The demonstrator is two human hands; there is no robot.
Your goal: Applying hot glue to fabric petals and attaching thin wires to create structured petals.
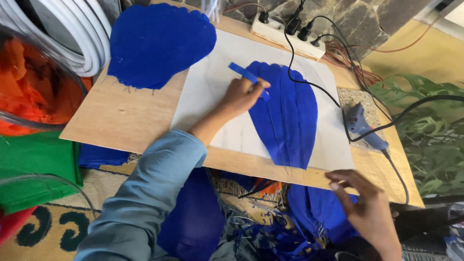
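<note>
Head view, left hand (pixel 241 94) reaching forward, pinching blue strip (pixel 244 73), right hand (pixel 365 205) open, palm down, near board edge (pixel 270 170)

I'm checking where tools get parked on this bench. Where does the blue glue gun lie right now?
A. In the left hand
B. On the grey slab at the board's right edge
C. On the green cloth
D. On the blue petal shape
B: the glue gun lies on the grey slab, clear of both hands.

A plywood bench (pixel 121 121) stands low over a patterned rug (pixel 53 227). At 12 o'clock runs a dark stone wall (pixel 348 14); at 2 o'clock a yellow wall (pixel 435 53) catches daylight. Green leaves (pixel 430 140) crowd 3 o'clock.
</note>
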